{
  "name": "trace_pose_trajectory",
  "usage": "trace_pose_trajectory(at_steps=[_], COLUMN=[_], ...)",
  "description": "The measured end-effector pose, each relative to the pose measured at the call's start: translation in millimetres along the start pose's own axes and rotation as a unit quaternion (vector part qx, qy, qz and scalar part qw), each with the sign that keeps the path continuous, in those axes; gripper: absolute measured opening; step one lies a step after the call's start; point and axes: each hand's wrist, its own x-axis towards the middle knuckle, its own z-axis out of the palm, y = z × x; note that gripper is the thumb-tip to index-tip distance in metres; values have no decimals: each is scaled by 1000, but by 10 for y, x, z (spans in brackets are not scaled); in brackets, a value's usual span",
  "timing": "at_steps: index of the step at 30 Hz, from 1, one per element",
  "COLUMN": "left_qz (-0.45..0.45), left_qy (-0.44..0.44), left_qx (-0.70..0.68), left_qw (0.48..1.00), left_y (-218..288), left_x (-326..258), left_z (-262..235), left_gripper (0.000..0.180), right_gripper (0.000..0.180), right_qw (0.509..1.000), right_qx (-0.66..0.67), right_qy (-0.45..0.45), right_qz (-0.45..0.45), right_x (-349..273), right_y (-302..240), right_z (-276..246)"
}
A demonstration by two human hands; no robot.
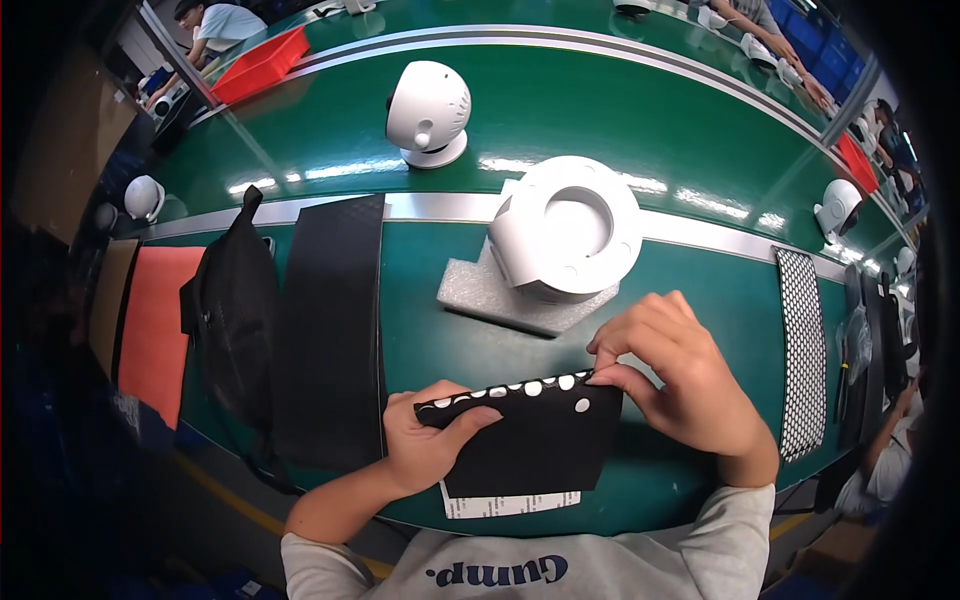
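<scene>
So, nearest the body, some white printed paper [510,506] pokes out from under the black sheet [530,440], well on the near side of the fingers. The sheet spans both hands: the left hand [428,440] has it clamped, thumb flat on the face, while the right hand [680,372] is pinched tight at the far right corner; can't tell if a dot's in there too. White dots [533,388] line the edge between the two grips, and a lone dot [582,405] sits just nearer than the right thumb tip. Looks partway: that one's on the face, the edge row seems left to sort. Beyond the fingers, a foam block [480,292] props a white ringed device [622,225].
</scene>
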Motion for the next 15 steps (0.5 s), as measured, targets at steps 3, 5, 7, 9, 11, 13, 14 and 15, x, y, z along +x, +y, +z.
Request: trace_pose_trajectory(at_steps=[3,5,7,9,11,13,14,15], left_qz=[-3,-4,-5,-8,-16,-34,-44,-70], left_qy=[8,14,23,6,12,33,49,69], left_qx=[-17,-21,-25,-27,-31,-49,-66,-112], left_qw=[1000,1000,999,1000,999,998,996,989], left_y=[25,26,30,18,-2,2,10,4], left_x=[5,6,0,9,10,20,25,19], left_z=[15,11,-2,4,-7,-8,-11,-9], left_gripper=[12,12,12,13,13,13,13,13], right_gripper=[19,19,19,19,20,20,19,19], right_qw=[999,996,991,984,993,997,998,998], right_qx=[21,61,98,131,101,73,44,45], right_qy=[-19,-26,-26,-24,-23,-6,13,12], right_qz=[18,53,82,115,61,6,-49,-49], right_x=[7,3,14,13,7,39,53,55], right_y=[12,-8,-45,-39,-4,-19,-26,-16], right_z=[13,17,4,-5,-11,-10,-8,-19])
